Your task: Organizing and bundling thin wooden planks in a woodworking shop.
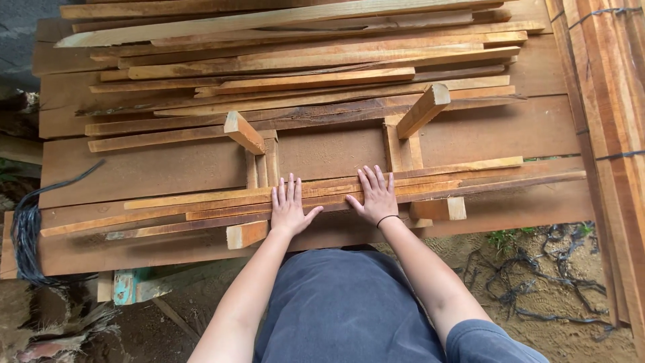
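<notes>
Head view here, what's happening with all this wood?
A person stands at a wooden workbench with both palms pressed flat on a small bundle of thin wood strips. The left hand and right hand lie side by side, fingers spread. The strips rest across two short wooden blocks, which seem to cradle them. A larger loose pile of strips lies farther back. Black cord hangs at the bench's left end.

From my feed, the stack of long reddish wood strips bound with dark straps point(608, 101) is cut off top, right and bottom. The black coiled strapping bundle point(27, 235) runs past the left edge. My left hand point(290, 208) and right hand point(376, 195) hide the thin slats beneath.
</notes>
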